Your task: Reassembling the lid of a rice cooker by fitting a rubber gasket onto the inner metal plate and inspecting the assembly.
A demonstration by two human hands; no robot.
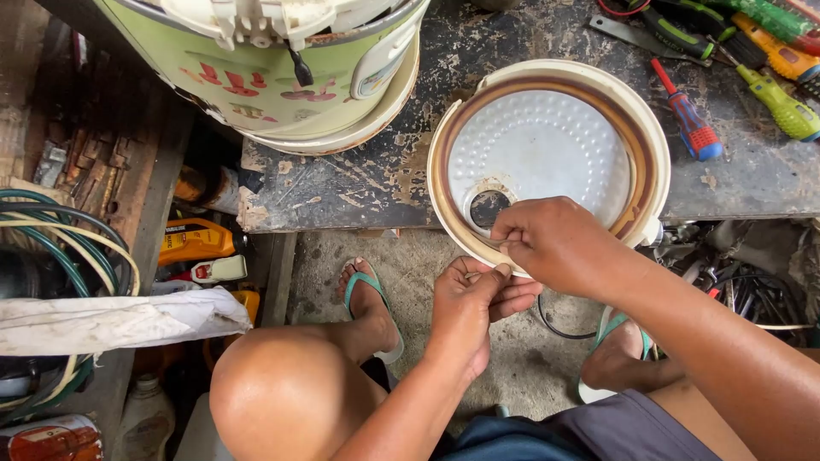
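1. Head view: round cream cooker lid lying inner side up on the worn black workbench, near edge hanging past the bench front. Both hands pinched together right at that overhanging rim.
2. Left hand just below the lid's near edge, fingers curled shut on something small; too hidden to tell what. Right hand on the lid rim itself, fingertips clamped, probably on the same small bit.
3. Risk, just a guess: lid half off the bench, so a hard tug could tip it onto the floor between the feet. Pinched piece looks tiny, easy to drop and lose down there.
4. Brown rubbery ring around the lid's dimpled plate could tear or pop out if pulled unevenly.
5. Around the lid: green cooker body to its left on the bench, screwdrivers to its right, close enough to get knocked by an elbow.
6. Below and left of the lid: coiled hoses and bottles crowding the floor; bare knee under the hands.
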